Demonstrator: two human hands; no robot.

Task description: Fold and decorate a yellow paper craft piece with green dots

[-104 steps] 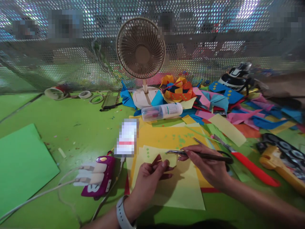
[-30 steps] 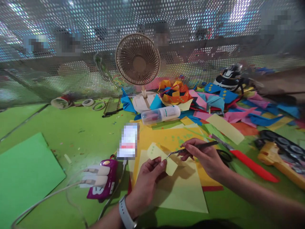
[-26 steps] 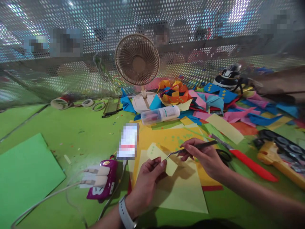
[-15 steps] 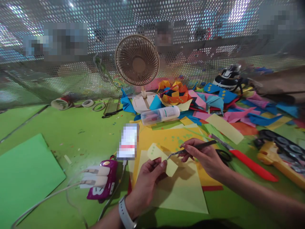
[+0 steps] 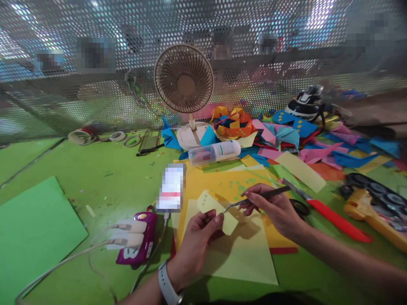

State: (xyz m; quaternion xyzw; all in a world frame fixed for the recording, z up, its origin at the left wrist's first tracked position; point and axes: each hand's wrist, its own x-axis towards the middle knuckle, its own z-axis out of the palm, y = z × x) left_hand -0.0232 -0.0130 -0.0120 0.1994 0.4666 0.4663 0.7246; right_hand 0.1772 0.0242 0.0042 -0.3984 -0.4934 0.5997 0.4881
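My left hand (image 5: 203, 231), a pale band on its wrist, pinches a small pale yellow paper piece (image 5: 231, 223) between thumb and fingers. Small green dots mark the upper end of that piece. In my right hand (image 5: 270, 207) is a pair of dark-handled tweezers (image 5: 267, 195), held like a pen. Their bent silver tip meets the paper beside my left thumb, and whether it grips anything is too small to tell. Beneath both hands lie a pale yellow sheet (image 5: 244, 262) and a deeper yellow sheet (image 5: 203, 180) strewn with green bits.
A phone (image 5: 171, 186) on a cable and a purple power adapter (image 5: 138, 241) lie left. Behind are a bottle (image 5: 214, 153), a fan (image 5: 184, 80) and colourful folded paper (image 5: 286, 135). A red-handled knife (image 5: 337, 220) lies right, green paper (image 5: 38, 237) far left.
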